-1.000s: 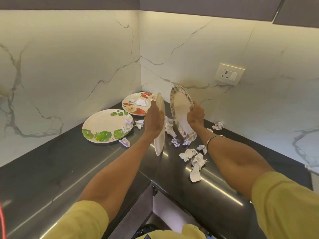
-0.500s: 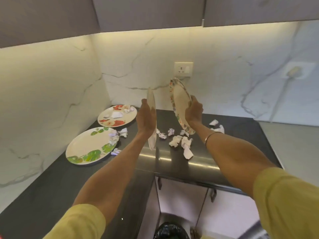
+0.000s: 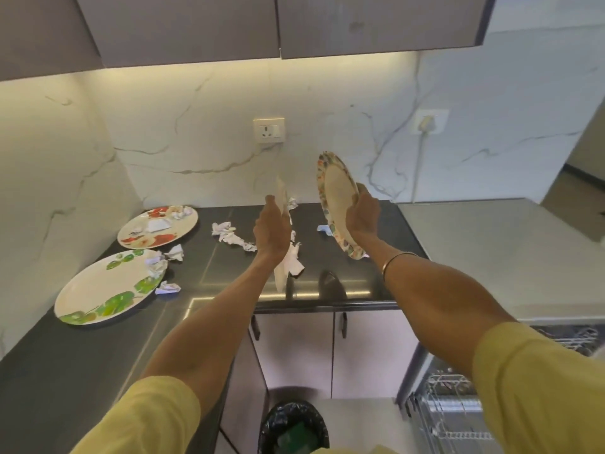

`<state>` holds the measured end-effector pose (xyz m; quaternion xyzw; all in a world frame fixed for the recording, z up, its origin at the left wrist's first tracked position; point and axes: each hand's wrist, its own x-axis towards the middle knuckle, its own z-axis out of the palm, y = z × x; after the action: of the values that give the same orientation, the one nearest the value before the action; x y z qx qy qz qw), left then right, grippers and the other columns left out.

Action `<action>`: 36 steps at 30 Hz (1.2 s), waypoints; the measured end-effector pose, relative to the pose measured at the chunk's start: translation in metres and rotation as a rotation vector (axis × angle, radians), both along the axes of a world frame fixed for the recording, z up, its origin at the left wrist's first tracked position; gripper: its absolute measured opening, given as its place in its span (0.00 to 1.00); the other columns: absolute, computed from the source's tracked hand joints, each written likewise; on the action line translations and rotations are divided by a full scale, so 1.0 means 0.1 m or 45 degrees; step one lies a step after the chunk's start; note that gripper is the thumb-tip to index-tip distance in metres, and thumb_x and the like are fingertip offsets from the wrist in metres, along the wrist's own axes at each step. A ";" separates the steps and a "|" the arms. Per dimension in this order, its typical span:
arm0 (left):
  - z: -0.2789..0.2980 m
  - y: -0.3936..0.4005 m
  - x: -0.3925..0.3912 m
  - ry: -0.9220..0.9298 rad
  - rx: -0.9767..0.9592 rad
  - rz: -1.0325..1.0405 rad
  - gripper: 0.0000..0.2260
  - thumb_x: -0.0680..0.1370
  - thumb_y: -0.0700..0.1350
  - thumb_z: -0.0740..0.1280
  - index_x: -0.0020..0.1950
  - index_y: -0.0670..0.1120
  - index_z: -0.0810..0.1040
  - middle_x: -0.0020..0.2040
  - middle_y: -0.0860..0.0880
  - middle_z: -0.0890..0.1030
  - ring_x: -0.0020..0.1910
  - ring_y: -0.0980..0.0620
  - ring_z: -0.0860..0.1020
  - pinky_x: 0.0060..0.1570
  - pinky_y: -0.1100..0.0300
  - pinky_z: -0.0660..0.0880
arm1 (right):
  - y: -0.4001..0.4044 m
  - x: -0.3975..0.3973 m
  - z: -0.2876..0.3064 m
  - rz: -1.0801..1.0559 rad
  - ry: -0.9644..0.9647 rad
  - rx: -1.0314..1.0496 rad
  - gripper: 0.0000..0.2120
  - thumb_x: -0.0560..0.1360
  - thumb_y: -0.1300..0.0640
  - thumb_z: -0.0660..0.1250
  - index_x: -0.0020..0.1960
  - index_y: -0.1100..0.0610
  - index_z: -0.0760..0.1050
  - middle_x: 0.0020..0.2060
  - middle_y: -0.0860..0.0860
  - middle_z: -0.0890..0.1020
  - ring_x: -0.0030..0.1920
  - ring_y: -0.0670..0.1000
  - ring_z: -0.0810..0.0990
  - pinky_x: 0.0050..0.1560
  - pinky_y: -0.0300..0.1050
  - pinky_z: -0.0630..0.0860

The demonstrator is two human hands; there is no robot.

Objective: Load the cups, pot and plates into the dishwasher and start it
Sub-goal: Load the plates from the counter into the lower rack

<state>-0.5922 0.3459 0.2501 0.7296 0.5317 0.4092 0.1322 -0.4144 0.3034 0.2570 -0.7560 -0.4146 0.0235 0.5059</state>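
While the left hand (image 3: 271, 232) grips a white plate (image 3: 282, 276) edge-on above the bench (image 3: 327, 224), the right hand (image 3: 361, 216) holds a floral-rimmed plate (image 3: 335, 198) upright; two more plates lie near the bench's left corner.

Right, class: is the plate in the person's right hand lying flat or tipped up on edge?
Tipped up on edge. The right hand grips the flowered plate above the counter, face turned left.
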 end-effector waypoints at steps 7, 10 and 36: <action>-0.07 -0.64 0.43 -0.037 -0.056 -0.041 0.15 0.80 0.41 0.63 0.66 0.41 0.68 0.58 0.39 0.80 0.53 0.34 0.80 0.50 0.42 0.78 | -0.93 0.45 -0.03 -0.086 0.056 0.005 0.17 0.82 0.62 0.55 0.69 0.58 0.71 0.60 0.61 0.80 0.60 0.62 0.78 0.61 0.57 0.75; -0.10 -0.96 0.61 -0.019 -0.067 -0.077 0.18 0.80 0.41 0.63 0.69 0.40 0.66 0.59 0.38 0.80 0.54 0.35 0.80 0.51 0.42 0.78 | -1.39 0.64 -0.07 -0.120 0.054 -0.005 0.18 0.81 0.62 0.55 0.69 0.59 0.72 0.59 0.61 0.80 0.59 0.62 0.79 0.61 0.56 0.75; -0.83 -3.23 0.88 0.238 -0.299 -0.402 0.13 0.81 0.41 0.64 0.64 0.39 0.68 0.59 0.37 0.79 0.53 0.37 0.81 0.47 0.45 0.79 | -3.99 0.66 -0.85 -0.477 0.153 -0.224 0.20 0.78 0.71 0.54 0.66 0.61 0.74 0.52 0.63 0.82 0.53 0.63 0.80 0.52 0.56 0.79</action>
<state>-0.5044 0.0224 0.1672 0.8183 0.4648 0.2491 0.2288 -0.3486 -0.0959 0.1720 -0.8584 -0.2323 0.0101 0.4573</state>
